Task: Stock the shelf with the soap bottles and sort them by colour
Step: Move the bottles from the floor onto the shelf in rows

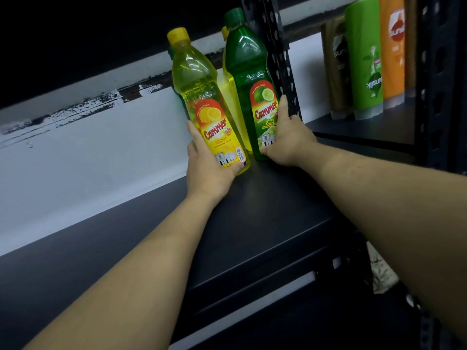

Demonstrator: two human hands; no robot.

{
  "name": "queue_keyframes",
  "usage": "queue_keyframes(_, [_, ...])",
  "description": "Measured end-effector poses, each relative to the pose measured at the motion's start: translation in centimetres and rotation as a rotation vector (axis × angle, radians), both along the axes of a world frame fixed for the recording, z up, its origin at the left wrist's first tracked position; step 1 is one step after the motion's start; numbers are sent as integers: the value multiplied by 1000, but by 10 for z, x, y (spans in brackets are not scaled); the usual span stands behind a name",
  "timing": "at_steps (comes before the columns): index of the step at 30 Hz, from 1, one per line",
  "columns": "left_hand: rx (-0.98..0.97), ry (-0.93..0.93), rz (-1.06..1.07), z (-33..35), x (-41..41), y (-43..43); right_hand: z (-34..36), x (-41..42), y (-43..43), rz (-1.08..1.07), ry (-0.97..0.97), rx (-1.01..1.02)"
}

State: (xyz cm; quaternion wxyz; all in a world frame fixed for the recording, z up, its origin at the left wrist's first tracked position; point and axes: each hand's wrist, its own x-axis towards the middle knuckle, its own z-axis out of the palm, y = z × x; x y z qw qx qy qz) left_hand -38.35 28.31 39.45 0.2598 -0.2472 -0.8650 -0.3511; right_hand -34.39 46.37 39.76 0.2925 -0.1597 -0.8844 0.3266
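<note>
Two hands on a black shelf, left around yellow bottle, right around green bottle.

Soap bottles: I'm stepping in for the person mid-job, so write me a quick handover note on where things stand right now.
Left hand: gripping the yellow lemon bottle low on its label, standing on the shelf.
Right hand: gripping the green lime bottle near its base, beside the black upright post.
Behind them: a second yellow bottle, partly hidden, and what looks like another green one behind the lemon bottle.
Done: bottles are on the shelf.
Left: colours appear mixed front to back; regroup yellow with yellow, green with green. The shampoo bottles on the neighbouring shelf are not part of this.
</note>
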Motion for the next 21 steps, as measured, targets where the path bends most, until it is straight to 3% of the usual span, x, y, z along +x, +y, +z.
queue_keyframes(11, [-50,-11,85,1,37,-14,5,33,-14,6,25,3])
queue_keyframes(17, [-96,-11,38,9,94,-49,13,93,-40,85,-72,258])
queue_keyframes(21, [-226,-9,37,13,139,-78,18,145,-71,167,-73,369])
